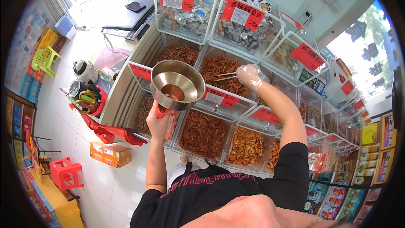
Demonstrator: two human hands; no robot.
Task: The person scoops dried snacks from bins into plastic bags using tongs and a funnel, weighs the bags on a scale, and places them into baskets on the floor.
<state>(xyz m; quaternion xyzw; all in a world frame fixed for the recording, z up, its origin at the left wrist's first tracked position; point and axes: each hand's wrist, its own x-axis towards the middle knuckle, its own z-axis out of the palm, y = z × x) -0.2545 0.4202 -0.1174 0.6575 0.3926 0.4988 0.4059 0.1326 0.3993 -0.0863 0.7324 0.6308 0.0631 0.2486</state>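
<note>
My left hand (pixel 158 121) grips a wide stainless-steel funnel (pixel 191 85) from below, together with a red and clear pouch (pixel 171 125) at its spout. Most of the pouch is hidden. My right hand (pixel 252 75), in a clear plastic glove, holds thin metal tongs (pixel 226 76). The tips reach into reddish-brown shredded dried food (pixel 218 64) in an open clear bin. In front of me, another bin holds darker dried shreds (pixel 202 133), and golden dried pieces (pixel 246 147) fill the bin beside it.
Raised clear lids (pixel 185 14) with red handwritten labels stand around the bins. Scissors (pixel 85 103) sit in a red holder at the left. On the tiled floor are a taped carton (pixel 110 154) and a red plastic stool (pixel 65 172). A phone (pixel 136 6) lies on the counter behind.
</note>
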